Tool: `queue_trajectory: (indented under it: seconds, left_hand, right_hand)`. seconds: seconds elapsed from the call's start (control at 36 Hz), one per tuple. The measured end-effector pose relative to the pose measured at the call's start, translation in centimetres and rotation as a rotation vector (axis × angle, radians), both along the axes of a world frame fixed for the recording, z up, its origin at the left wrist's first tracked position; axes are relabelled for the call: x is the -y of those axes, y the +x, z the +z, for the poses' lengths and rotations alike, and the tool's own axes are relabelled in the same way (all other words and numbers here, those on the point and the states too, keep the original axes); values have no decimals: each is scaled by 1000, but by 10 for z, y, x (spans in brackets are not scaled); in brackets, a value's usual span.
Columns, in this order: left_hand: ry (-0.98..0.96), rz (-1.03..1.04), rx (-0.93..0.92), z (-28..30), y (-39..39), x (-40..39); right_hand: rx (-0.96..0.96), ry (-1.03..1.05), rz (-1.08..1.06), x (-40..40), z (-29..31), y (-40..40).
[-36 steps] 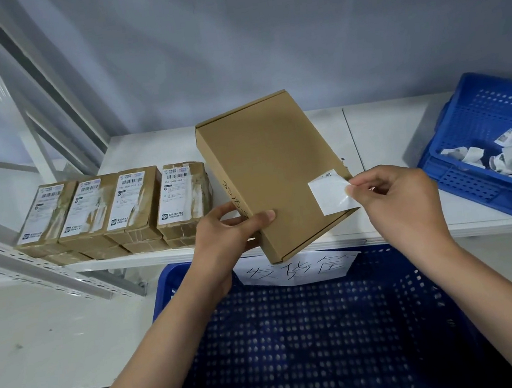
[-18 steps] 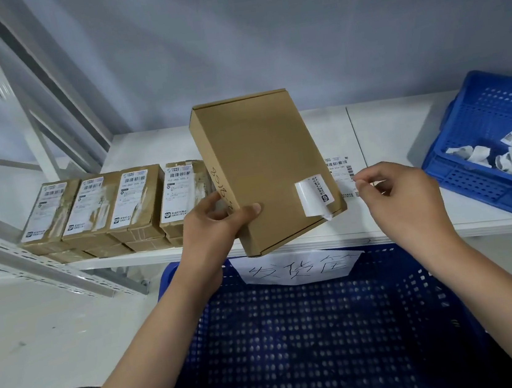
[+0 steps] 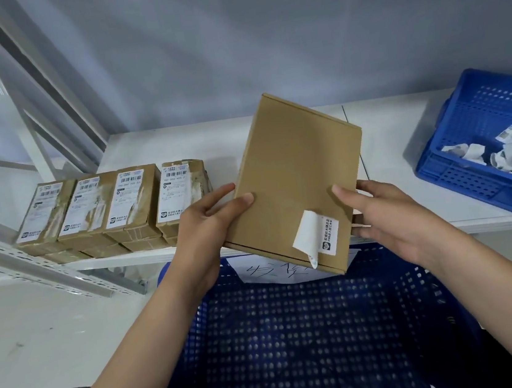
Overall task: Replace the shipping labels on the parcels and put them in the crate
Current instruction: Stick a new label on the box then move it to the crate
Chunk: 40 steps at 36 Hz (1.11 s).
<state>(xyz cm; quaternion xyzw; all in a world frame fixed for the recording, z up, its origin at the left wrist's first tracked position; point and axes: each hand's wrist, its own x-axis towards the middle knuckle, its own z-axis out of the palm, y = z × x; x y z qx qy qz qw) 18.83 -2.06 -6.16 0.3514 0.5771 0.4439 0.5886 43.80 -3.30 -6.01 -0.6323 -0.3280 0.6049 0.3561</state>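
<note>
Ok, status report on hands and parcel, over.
Left hand and right hand grip flat brown cardboard parcel by its sides. White label half-peeled, curling. Dark blue crate below, nothing blocking.

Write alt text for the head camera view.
Both hands, left hand and right hand, hold a flat cardboard parcel with a half-peeled label above a dark blue crate. Four labelled parcels sit on the white shelf left.

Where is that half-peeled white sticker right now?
The sticker clings to the lower right corner of the cardboard box, held between both hands above the blue crate, beside the right hand.
</note>
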Motion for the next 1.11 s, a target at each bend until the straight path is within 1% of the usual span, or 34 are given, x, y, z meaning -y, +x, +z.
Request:
queue_trajectory:
  seconds: [0.11,0.19,0.33,0.42,0.5,0.58,0.75,0.81,0.83,0.89,0.94,0.97,1.03,1.08,1.11]
  left_hand:
    - [2,11,40,1,-1,0]
    - [15,49,34,-1,-2,-2]
    - [27,90,34,-6,-2,-3]
    - [-6,40,89,-8,5,3]
    - [-65,-47,57,-11,23,15]
    - [-73,-56,43,-12,38,23]
    - [-82,37,91,-10,31,20]
    - [-78,53,70,-7,29,18]
    - [-66,63,54,-7,28,17]
    - [-28,87,9,-5,24,14]
    - [16,98,-62,-6,20,10]
    - [34,96,-91,-5,18,8]
    - [53,88,-119,-5,15,7]
    - [66,71,-132,-6,14,7]
    - [74,61,-152,-6,14,7]
  right_hand:
    - [-77,-29,-37,0,2,-5]
    - [-129,-44,-69,-1,3,-7]
    - [-179,-19,-181,2,8,-10]
    - [-234,-20,-282,2,8,-10]
    - [-310,-39,-334,2,9,-13]
    - [-327,-42,-307,4,4,-18]
    - [-339,-25,-163,5,0,-20]
    - [-258,-31,-86,5,-1,-18]
    - [-166,-34,-43,4,-2,-17]
    - [78,-32,6,4,-5,-15]
    - [339,20,-38,3,-9,-13]
    - [459,102,-89,4,-11,-12]
    - [619,399,-171,8,-8,-13]
    - [698,707,-142,13,0,-17]
    - [718,813,-91,15,3,-18]
